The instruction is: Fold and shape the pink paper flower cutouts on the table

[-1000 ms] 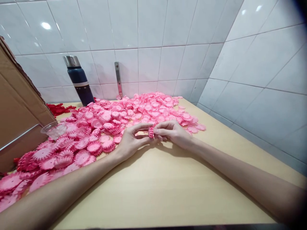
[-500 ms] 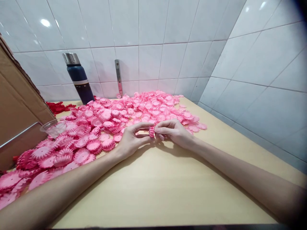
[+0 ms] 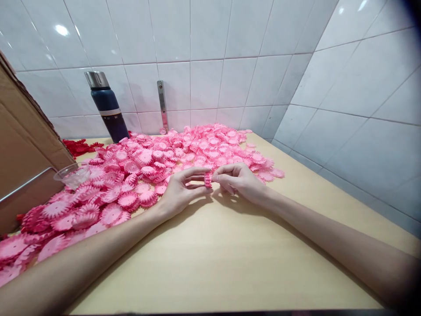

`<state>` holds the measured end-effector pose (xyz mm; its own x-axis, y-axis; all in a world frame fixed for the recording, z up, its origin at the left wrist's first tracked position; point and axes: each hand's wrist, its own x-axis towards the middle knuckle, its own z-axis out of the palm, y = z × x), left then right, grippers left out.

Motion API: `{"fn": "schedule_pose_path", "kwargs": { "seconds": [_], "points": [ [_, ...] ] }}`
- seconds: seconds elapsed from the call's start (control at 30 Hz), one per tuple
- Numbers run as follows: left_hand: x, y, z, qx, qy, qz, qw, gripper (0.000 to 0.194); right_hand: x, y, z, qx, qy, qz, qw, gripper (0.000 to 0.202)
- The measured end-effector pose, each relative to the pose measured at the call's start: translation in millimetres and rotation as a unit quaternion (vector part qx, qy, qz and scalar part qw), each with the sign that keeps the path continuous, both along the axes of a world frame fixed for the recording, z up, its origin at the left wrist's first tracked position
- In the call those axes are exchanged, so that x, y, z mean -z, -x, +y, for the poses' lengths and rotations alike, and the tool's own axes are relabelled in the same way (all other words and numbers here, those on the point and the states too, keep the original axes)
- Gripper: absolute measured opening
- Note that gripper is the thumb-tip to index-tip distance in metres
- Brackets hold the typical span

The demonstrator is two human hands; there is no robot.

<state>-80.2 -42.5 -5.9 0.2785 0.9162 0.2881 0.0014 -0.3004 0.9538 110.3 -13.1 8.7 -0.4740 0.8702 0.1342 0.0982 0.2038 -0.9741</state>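
Observation:
Between the thumb and fingers of my left hand (image 3: 180, 191) is a small stack of pink scalloped discs (image 3: 208, 179), held on edge above the table. My right hand (image 3: 241, 181) is at the stack's right side, its thumb and index finger pinched together close against it. Whatever those fingertips grip is too small to make out. Behind both hands and to the left spreads a large heap of pink scalloped discs (image 3: 144, 156), light on their faces and darker at the edges.
A dark blue bottle (image 3: 110, 112) stands behind the heap, near a metal strip (image 3: 162, 105) on the tiled wall. At left are a cardboard box (image 3: 26, 140), a clear plastic cup (image 3: 72, 176) and red pieces (image 3: 80, 147). The table (image 3: 223, 263) is pale wood.
The lower fingers of my right hand have shifted slightly down and to the right. My left hand keeps its hold on the stack.

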Motion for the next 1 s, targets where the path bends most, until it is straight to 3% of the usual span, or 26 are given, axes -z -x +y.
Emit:
{"fn": "schedule_pose_path", "kwargs": {
  "seconds": [0.2,1.0],
  "points": [
    [0.4,0.0,-0.3,0.003,0.008,-0.001,1.0,0.045,1.9,-1.9,1.5,-0.04,0.003,0.021,0.999,0.023],
    [-2.2,0.1,-0.8,0.019,0.021,0.011,1.0,0.046,0.9,-0.9,0.1,-0.038,0.008,0.017,0.999,0.018]
  ]
}}
